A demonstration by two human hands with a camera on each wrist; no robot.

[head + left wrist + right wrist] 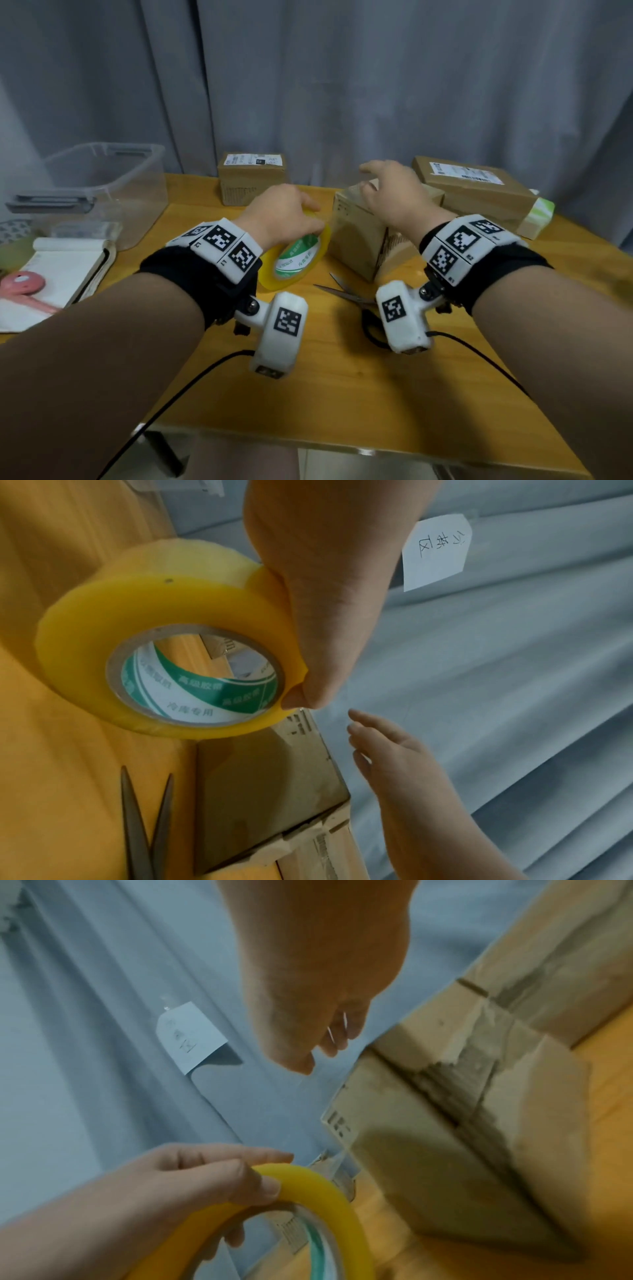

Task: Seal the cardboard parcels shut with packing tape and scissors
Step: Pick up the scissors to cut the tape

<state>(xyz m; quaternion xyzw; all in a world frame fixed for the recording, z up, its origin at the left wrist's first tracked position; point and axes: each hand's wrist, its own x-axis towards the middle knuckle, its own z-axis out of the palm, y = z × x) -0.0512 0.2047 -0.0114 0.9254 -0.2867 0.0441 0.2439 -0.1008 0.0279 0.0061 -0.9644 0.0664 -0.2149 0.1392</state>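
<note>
My left hand [284, 216] grips a yellow packing tape roll [274, 275] by its upper rim, tilted on edge over the wooden table [342, 394]. The left wrist view shows the tape roll [85, 642] and its green-printed core under the left hand [325, 601]. Right of it stands a cardboard parcel [356, 236] with a torn top seam. My right hand [394, 192] hovers over that parcel, fingers loosely spread and holding nothing. A faint clear strip seems to run from the tape roll [308, 1185] toward the right hand [308, 974]. Scissors [342, 291] lie shut in front of the parcel.
Two more labelled parcels stand at the back, one in the middle [251, 178] and one at the right [479, 188]. A clear plastic bin [102, 185] and an open notebook [61, 274] occupy the left side. Grey curtain hangs behind, with a paper note [435, 553].
</note>
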